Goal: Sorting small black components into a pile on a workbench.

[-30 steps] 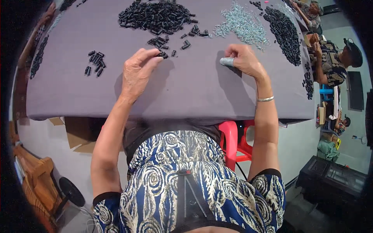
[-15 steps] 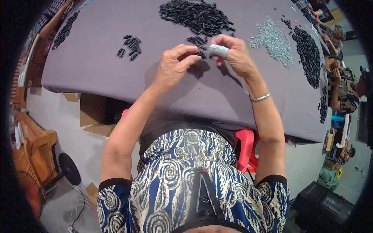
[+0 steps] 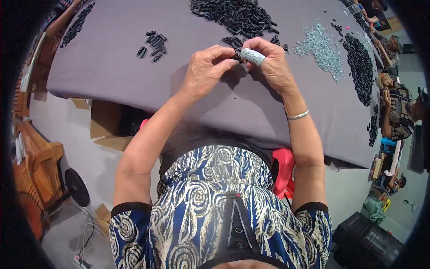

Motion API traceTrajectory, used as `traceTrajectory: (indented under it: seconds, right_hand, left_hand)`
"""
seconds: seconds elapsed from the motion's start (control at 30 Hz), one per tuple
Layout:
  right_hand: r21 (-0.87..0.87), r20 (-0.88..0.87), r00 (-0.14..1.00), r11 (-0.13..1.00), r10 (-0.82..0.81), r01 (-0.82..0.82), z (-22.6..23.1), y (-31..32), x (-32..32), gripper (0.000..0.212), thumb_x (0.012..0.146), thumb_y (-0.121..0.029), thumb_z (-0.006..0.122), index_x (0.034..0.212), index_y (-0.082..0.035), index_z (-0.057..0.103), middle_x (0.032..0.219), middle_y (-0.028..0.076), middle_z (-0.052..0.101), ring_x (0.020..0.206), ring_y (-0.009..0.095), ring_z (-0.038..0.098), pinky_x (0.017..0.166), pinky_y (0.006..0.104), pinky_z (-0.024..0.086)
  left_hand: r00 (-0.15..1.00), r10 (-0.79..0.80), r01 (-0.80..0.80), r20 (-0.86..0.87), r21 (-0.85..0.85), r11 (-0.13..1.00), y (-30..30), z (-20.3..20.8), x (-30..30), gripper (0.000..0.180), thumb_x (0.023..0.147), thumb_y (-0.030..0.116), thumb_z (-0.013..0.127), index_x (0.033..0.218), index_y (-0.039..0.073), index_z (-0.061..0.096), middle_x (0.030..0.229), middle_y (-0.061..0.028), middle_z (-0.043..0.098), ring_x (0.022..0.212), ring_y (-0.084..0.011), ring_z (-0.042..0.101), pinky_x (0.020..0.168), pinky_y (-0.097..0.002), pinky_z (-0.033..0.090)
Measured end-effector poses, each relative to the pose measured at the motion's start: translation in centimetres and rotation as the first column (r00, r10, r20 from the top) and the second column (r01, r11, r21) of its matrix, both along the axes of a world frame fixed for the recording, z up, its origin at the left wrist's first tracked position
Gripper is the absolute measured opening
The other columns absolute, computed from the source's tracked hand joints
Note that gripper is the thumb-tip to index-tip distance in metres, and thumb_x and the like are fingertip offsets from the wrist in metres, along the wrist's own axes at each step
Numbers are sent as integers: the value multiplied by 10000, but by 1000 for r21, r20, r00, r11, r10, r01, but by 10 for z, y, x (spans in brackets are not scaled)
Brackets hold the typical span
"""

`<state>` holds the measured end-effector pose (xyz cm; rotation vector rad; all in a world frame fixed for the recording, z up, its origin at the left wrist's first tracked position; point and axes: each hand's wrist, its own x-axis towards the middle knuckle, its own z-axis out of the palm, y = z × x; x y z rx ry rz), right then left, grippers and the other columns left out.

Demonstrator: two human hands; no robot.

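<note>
A heap of silvery screws [image 3: 319, 47] lies near the grey table's [image 3: 112, 67] far right edge, a red plastic stool [image 3: 283, 172] beneath its near edge.

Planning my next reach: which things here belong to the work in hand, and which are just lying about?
In use: left hand; right hand; small black part pinched between them; black parts pile; silver parts pile.
Lying about: cardboard box; red stool.

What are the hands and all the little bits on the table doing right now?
Left hand: raised over the table, fingertips pinched on a small black piece.
Right hand: meeting the left, one finger in a grey cloth finger cover.
Big heap of small black plastic pieces: loose, untidy.
Small cluster of black pieces: lying apart on the left.
Pile of small silvery metal parts: spread out.
Grey cloth-covered table: flat.
</note>
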<state>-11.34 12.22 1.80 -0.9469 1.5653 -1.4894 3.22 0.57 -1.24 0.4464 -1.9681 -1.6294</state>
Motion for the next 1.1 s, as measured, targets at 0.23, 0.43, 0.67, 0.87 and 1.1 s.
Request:
traceTrajectory:
  seconds: [0.23,0.43,0.67,0.87,1.1]
  right_hand:
    - [-12,-116,993,1000,20,-22,-3,-1,1,85,851,-71,639,920,-22,646,778,-23,614,674,50,554,595,199,448]
    - [-225,-589,795,974,-144,10,-9,-3,11,148,790,-16,644,938,-9,655,811,65,637,717,176,606,644,276,487]
    - [-252,-693,703,967,-160,-29,-5,-4,44,324,791,-16,621,1113,-41,595,883,127,583,790,269,623,682,349,511]
    - [-290,-257,921,933,-292,215,5,5,13,228,840,-26,611,1066,-40,632,890,16,633,786,94,603,658,229,498]
    - [-259,-298,765,820,-571,511,-3,15,-40,93,905,-63,575,971,-44,637,738,-14,596,609,27,510,516,161,404]
  left_hand:
    - [1000,15,-15,-6,-29,999,0,-1,0,182,782,60,685,955,5,679,848,-32,662,756,-91,607,683,-232,488]
    - [997,29,-27,-66,31,999,0,-4,-1,161,804,53,664,955,1,676,837,-13,653,720,-69,588,645,-213,483]
    - [986,106,-68,-131,270,960,-7,-6,4,220,881,10,594,1097,-18,625,940,-35,658,766,-73,600,675,-204,499]
    - [979,166,-130,-122,258,957,-6,-3,2,186,855,33,647,1039,9,658,890,-23,657,738,-74,612,625,-190,481]
    - [973,163,-135,-161,173,976,-6,-5,0,170,844,46,666,1011,18,663,877,-22,651,750,-79,618,581,-190,470]
